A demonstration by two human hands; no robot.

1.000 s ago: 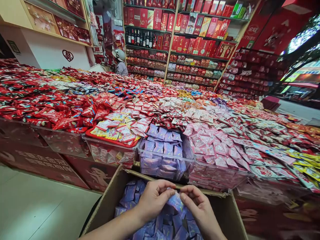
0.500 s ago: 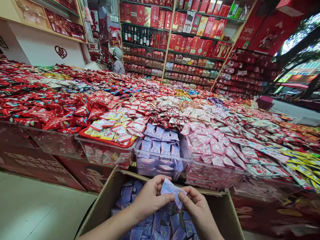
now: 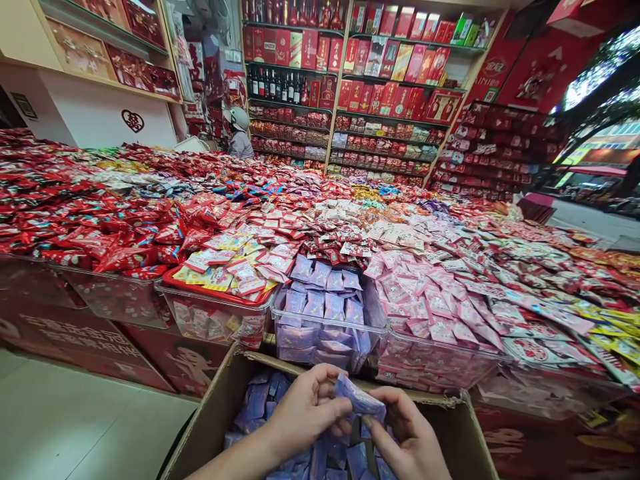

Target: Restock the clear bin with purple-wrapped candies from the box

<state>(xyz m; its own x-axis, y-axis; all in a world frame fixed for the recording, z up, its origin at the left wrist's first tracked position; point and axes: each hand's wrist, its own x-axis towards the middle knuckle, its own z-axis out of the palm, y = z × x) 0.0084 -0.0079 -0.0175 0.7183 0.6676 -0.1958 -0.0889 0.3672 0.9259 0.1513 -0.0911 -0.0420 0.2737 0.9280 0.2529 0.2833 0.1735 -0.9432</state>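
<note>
Between my two hands is one small purple candy packet [image 3: 361, 399], held above an open cardboard box [image 3: 219, 391]. My left hand [image 3: 311, 408] pinches its left end between thumb and fingers. At the other end, my right hand [image 3: 400, 427] grips the packet's right edge. Many similar purple packets [image 3: 257, 403] lie loose in the box below. Just beyond the box stands a clear plastic bin [image 3: 330, 319], with purple packets [image 3: 314, 303] lined up in rows inside.
Pink packets [image 3: 435, 293] fill the bin on the right. To the left is a red-rimmed bin [image 3: 220, 293] of yellow and pink packets, then heaped red packets [image 3: 120, 243]. A person in a helmet [image 3: 240, 137] is at the back, near shelves of boxes [image 3: 300, 50].
The packet has been turned and folded somewhat between my fingers, and both hands have shifted slightly down and to the right in the view. The scene sits a little lower.
</note>
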